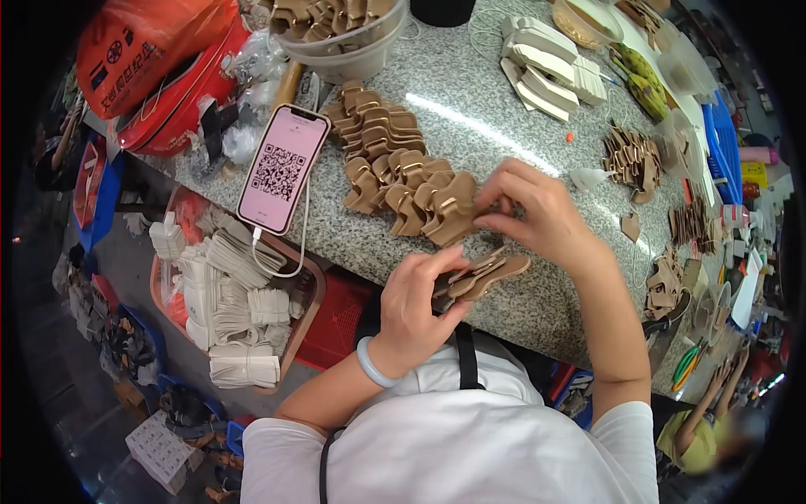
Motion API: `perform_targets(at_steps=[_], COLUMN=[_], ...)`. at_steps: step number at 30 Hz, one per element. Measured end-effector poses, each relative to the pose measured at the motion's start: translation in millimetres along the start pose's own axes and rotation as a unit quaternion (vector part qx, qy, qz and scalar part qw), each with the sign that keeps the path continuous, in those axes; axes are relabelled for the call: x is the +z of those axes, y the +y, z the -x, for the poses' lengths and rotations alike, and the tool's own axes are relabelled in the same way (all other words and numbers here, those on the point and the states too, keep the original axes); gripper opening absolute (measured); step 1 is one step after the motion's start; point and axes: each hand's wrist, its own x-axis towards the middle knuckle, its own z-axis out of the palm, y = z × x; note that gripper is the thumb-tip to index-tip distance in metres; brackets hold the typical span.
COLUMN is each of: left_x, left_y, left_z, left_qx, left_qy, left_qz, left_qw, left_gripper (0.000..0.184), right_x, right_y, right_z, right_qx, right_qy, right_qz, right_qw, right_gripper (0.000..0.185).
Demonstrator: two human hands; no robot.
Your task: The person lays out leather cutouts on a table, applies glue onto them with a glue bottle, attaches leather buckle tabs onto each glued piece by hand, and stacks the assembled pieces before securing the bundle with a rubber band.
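Observation:
My left hand (413, 301), with a pale bangle on its wrist, is closed around a small stack of brown leather pieces (489, 277) near the counter's front edge. Just above it, my right hand (537, 206) pinches at the nearest end of a long overlapping row of brown leather pieces (403, 172). Its fingertips meet the edge of the end piece (453, 206); how much they grip is partly hidden. Small gold-coloured metal parts show on several pieces in the row.
A phone (284, 170) showing a QR code lies left of the row, its white cable plugged in. Behind stands a plastic tub (344, 52) of brown pieces. White strip bundles (546, 67) lie at the back; more fill a basket (311, 311) below left. More brown pieces (634, 160) lie right.

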Motion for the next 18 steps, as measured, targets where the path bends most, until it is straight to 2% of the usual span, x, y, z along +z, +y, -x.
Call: perform_targets(at_steps=[1,6,8,9,11,12,14,16,18], left_x=[-3,-4,-4,-5,-8,-9,-12,-13,-12], left_y=[1,-4,-5,-4,0,0,3,1,-2], left_z=[-2,-2,0,0,0,2,-1,1,-3], left_qx=[0.004,0.049,0.040,0.040,0.003,0.000,0.014,0.022,0.052], left_qy=[-0.013,-0.026,-0.012,-0.011,0.009,0.012,0.021,0.020,0.024], left_qz=[-0.022,-0.060,-0.093,-0.094,-0.104,-0.131,-0.152,-0.176,-0.139], left_qw=[1.000,0.997,0.995,0.995,0.994,0.991,0.988,0.984,0.989], left_gripper=[0.055,0.060,0.054,0.054,0.053,0.052,0.051,0.046,0.040], right_x=[-1,-4,-3,2,12,11,2,-2,-6], right_y=[-5,-3,-10,-11,-9,-9,-5,-3,-3], right_z=[2,6,-2,-6,-12,-11,-6,1,7], right_qx=[0.007,-0.014,-0.027,-0.028,-0.052,-0.053,-0.024,-0.026,-0.029], right_qy=[-0.002,-0.055,0.007,0.006,0.110,0.109,0.018,-0.017,-0.054], right_qz=[-0.013,-0.051,-0.016,-0.017,0.039,0.038,0.053,0.015,-0.021], right_qw=[1.000,0.997,0.999,0.999,0.992,0.992,0.998,0.999,0.998], right_gripper=[0.023,0.026,0.033,0.033,0.038,0.038,0.033,0.030,0.027])
